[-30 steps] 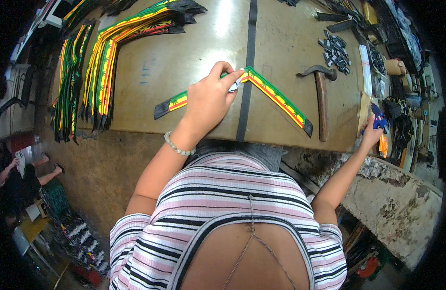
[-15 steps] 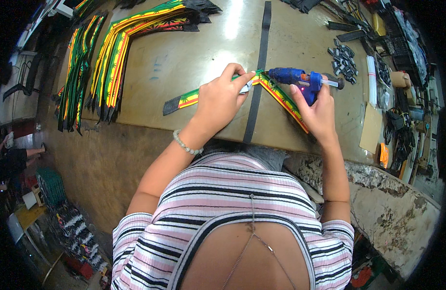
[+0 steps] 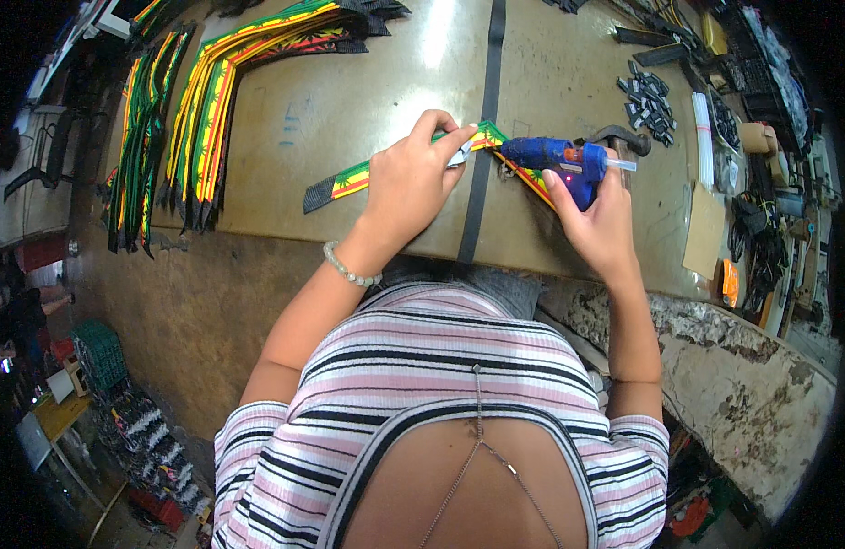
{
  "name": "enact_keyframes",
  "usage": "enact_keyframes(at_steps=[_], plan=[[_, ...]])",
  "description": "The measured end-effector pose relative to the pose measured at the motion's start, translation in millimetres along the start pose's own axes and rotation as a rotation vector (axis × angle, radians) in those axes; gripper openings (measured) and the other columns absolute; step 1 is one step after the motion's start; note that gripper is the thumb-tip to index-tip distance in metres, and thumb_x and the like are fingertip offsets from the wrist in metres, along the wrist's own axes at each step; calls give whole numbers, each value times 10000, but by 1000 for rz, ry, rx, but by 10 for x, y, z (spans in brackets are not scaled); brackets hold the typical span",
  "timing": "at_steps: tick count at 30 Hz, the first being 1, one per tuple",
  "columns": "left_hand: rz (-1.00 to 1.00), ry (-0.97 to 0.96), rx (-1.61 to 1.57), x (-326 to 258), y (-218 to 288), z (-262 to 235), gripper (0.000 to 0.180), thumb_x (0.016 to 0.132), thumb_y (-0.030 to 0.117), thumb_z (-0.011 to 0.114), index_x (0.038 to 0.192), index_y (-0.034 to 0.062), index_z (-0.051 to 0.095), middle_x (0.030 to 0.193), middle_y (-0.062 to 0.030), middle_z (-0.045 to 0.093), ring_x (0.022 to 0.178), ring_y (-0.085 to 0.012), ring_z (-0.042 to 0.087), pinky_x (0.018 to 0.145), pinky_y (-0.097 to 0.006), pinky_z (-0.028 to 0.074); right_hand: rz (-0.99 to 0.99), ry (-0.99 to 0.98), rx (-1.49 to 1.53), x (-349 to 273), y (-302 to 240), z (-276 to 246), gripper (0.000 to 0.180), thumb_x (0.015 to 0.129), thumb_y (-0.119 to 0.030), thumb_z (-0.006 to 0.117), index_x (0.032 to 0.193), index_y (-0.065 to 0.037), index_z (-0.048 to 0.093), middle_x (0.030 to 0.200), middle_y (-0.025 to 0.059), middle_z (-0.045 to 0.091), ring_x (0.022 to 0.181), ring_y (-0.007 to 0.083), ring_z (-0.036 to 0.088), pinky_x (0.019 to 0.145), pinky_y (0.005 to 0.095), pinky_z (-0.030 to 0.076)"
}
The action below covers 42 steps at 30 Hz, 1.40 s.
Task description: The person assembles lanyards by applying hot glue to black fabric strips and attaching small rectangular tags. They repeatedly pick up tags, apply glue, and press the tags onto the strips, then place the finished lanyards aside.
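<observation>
My right hand (image 3: 598,215) grips a blue hot glue gun (image 3: 541,157) by its handle, with a clear glue stick (image 3: 621,165) poking out of its back. The gun's nozzle meets the bend of a green, yellow and red patterned strap (image 3: 354,180). Pinched over that strap near the bend is my left hand (image 3: 415,169), thumb and forefinger together. Something small and whitish (image 3: 459,156) shows under those fingers; its kind is unclear. One arm of the strap ends in black webbing at the left, and the other runs partly beneath the gun.
Piles of bent patterned straps (image 3: 203,137) lie at the table's far left. A black strip (image 3: 482,174) crosses the tabletop. To the right are a hammer (image 3: 624,139), a heap of small black pieces (image 3: 646,102), white glue sticks (image 3: 702,137) and a cardboard piece (image 3: 704,233).
The gun's nozzle has dropped from the strap's upper edge to the inner side of its bend. Both hands and the strap have shifted slightly left.
</observation>
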<state>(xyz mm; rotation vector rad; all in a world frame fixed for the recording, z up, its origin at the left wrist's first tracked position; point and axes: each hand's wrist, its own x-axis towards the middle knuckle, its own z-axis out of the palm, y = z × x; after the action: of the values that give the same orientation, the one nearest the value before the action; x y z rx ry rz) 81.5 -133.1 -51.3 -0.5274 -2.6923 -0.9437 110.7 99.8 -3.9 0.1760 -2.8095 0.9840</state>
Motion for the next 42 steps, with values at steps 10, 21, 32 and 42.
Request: enact_keyframes(at_steps=[10,21,32,42], plan=[[-20,-9,-9,-2,8,-11,281,845,173,707,1124,195,725,1043,-1,633,743,-239,668,619,-372,532,-8,-49,55,-203,-108,-34,484,863,-322,755,1170,-30,521,816,170,691,692,323,698,627,381,526],[-36,-25,17,6,24,1,267,849,182,707,1112,219,728,1057,8,634,735,-246,673,613,-363,537,562,866,-430,-573,1810,-1058,559,958,-501,587,1081,44,556,984,231,682,904,371,660,808,453,510],[5,-40,-31,-39,10,3,295,838,153,712,1130,193,721,1073,-10,632,754,-244,670,630,-374,539,269,307,-10,176,1601,-1172,308,934,-215,677,1146,7,692,1034,136,732,944,207,684,859,326,511],[52,79,-61,-136,-93,73,408,728,158,782,1125,168,685,1077,-42,577,743,-262,667,632,-391,551,-3,-234,-187,1341,2303,-904,127,877,-75,725,918,7,637,867,35,624,779,129,555,727,275,459]])
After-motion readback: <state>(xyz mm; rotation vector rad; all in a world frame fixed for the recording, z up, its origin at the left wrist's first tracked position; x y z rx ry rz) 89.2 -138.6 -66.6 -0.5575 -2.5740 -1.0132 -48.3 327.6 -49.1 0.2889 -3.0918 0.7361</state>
